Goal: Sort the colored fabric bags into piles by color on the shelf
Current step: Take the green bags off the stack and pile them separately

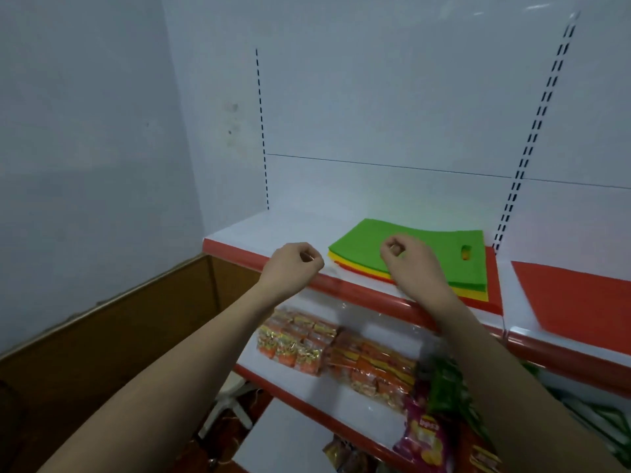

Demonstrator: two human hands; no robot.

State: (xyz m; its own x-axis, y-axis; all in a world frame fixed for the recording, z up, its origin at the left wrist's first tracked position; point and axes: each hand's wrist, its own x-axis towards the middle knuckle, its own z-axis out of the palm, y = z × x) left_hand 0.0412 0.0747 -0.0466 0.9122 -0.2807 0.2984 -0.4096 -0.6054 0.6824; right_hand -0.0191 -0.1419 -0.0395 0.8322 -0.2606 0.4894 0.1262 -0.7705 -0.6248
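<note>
Two bare hands reach out over the front edge of a white shelf [273,227] with a red lip. The left hand [293,264] hangs at about 9 o'clock from the stack of fabric bags [409,268], over the shelf's lip, its fingers curled inward with nothing visible between them. The right hand [409,261] sits above the near-left part of the stack, fingers also curled, thumb meeting the fingertips — whether it pinches the top bag's edge or only hovers just over it cannot be told.

The stack lies flat on the shelf at roughly the centre of the view. A green bag [362,240] is on top, with an oval handle cut-out [466,251] toward 3 o'clock; under it, yellow edges [368,270] and orange-red edges [491,302] show along the near side, so the colours are mixed in one pile. At 3 o'clock from the stack, past the slotted upright [519,172], an orange-red bag [573,302] lies flat by itself on the neighbouring shelf section.

Toward 6 o'clock, the shelf below carries orange and yellow snack packets [307,343] — and lower right, a purple crisp bag [423,435] and green packaging [444,380]. A brown wooden panel [102,336] stands at 8 o'clock.
</note>
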